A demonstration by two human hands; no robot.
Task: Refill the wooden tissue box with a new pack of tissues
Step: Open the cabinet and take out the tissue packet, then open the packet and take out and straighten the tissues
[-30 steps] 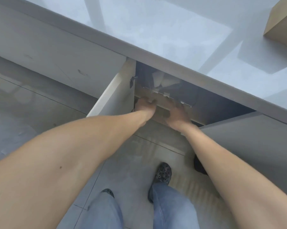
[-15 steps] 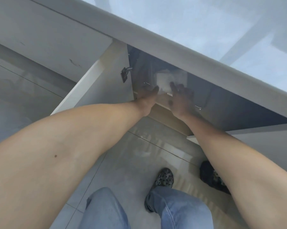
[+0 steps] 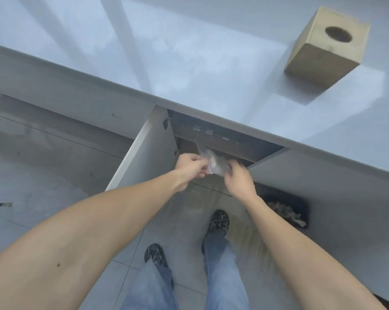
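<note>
- Head view, wooden tissue box point(image 3: 325, 47): cube with a round hole in its top face; stands on the pale grey surface point(image 3: 189, 63), far right, well apart from both hands.
- Head view, cabinet point(image 3: 225, 142): below the surface edge; door point(image 3: 144, 153) swung open to the left; dark interior.
- Head view, tissue pack point(image 3: 213, 163): clear-wrapped, blurred; held at the cabinet mouth between the two hands.
- Left hand point(image 3: 189, 165): grip clenched on the pack's left end.
- Right hand point(image 3: 238, 177): grip closed on the pack's right end; fingers partly hidden behind the wrap.
- Step in hand, judged: withdrawing the pack. Advice: keep both ends level, clear the cabinet's upper edge, then lift to the surface beside the box.
- Floor point(image 3: 54, 175): grey tile; the person's shoes below.
</note>
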